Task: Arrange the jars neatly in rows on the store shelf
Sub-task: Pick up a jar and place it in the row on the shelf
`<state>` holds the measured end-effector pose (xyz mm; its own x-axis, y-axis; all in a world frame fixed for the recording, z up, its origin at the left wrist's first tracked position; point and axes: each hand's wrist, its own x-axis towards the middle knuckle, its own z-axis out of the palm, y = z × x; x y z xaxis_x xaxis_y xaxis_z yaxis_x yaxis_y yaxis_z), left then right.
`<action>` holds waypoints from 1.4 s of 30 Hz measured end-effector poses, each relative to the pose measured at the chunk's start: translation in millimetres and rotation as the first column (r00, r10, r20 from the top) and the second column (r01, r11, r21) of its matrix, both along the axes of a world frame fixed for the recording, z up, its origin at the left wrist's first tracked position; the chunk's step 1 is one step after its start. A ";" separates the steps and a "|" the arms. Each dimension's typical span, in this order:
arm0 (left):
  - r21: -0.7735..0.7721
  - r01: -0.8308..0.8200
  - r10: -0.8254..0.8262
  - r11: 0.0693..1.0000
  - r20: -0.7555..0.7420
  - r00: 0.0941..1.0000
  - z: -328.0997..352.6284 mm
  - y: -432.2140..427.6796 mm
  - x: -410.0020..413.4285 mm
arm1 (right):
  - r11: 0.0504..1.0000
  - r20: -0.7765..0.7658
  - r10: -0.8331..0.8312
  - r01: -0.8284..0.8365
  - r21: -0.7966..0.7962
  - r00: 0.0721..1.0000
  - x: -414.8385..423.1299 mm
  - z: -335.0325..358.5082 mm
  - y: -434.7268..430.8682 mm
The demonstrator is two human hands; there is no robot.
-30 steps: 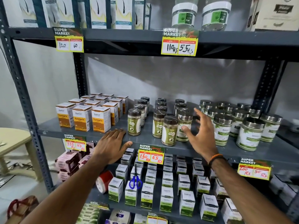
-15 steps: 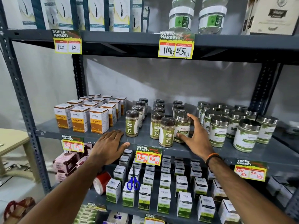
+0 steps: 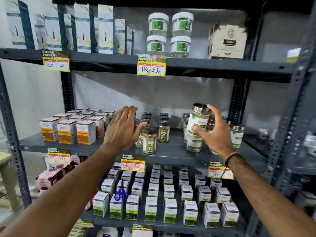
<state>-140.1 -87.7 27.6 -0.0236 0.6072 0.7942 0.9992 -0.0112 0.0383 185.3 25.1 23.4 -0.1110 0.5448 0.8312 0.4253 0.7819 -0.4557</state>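
My right hand (image 3: 214,132) grips a steel-lidded jar with a white and green label (image 3: 198,120), lifted and tilted above the grey middle shelf (image 3: 172,155). Below it stand more steel-lidded jars (image 3: 236,135), partly hidden by my hand. My left hand (image 3: 122,129) hovers flat with fingers apart, holding nothing, in front of the small dark-capped jars of green powder (image 3: 149,141), which stand in short rows going back; it hides some of them.
Orange turmeric boxes (image 3: 66,131) fill the shelf's left end. The upper shelf carries tall cartons (image 3: 82,29), stacked white-lidded gel tubs (image 3: 169,34) and a cream box (image 3: 227,41). Below are rows of small white boxes (image 3: 151,207) and blue-handled scissors (image 3: 121,195). Dark uprights (image 3: 237,101) frame the shelf.
My right hand has closed on a steel-lidded jar and lifted it off the shelf. My left hand rose from the shelf edge to the small jars. The view tilted up.
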 end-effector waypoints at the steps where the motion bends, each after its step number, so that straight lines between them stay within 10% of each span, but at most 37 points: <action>1: 0.008 0.013 -0.013 1.000 -0.031 0.999 6.0 1.4 15.5 | 1.000 -0.014 -0.012 0.012 0.000 1.000 12.6 4.7 -2.3; 21: -0.509 0.064 -0.100 0.858 -0.043 0.994 -99.2 108.6 126.2 | 0.942 0.014 -0.223 0.220 -0.253 0.975 162.3 -59.6 68.7; 42: -0.464 0.058 -0.109 0.884 -0.084 0.990 -113.2 120.5 122.4 | 0.765 0.243 -0.388 0.457 -0.453 0.889 141.2 -89.2 87.9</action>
<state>-17.7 32.7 -85.6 0.1110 0.9004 0.4206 0.9938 -0.1014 -0.0453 326.5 113.1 -65.8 0.1418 0.8871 0.4393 0.7406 0.1994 -0.6417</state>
